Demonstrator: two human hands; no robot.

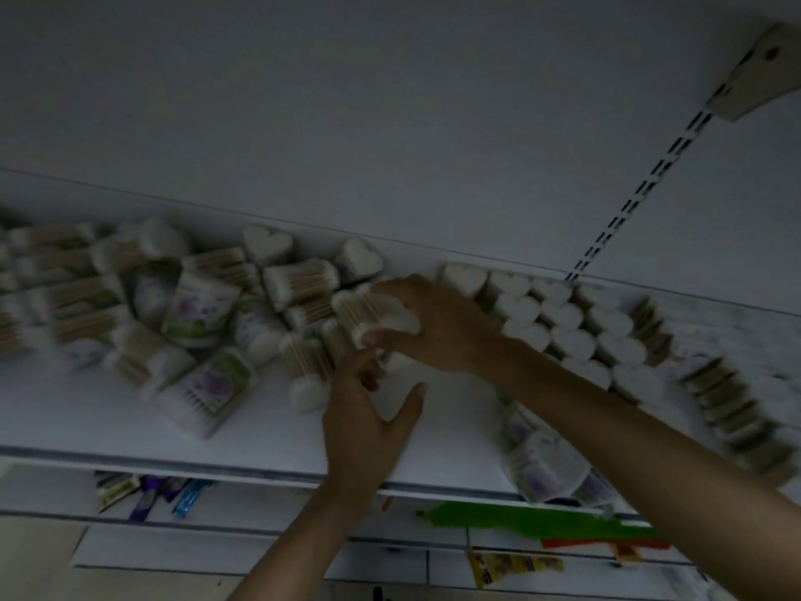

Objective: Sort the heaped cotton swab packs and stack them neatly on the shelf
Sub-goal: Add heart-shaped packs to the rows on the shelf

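Note:
A heap of cotton swab packs (182, 314) lies jumbled across the left and middle of the white shelf (108, 418). To the right, heart-shaped packs (563, 318) stand in neat stacked rows. My right hand (437, 323) grips one swab pack (377, 312) at the heap's right edge, fingers curled over its white end. My left hand (368, 418) is just below it, thumb spread, fingertips reaching up under the same pack; the blur hides whether they touch it.
More packs (546, 466) lie at the shelf's front edge under my right forearm. Flat brown-sided packs (728, 405) line the far right. A lower shelf holds hanging goods (147, 492) and a green item (520, 520). A slotted upright (641, 193) runs up the back wall.

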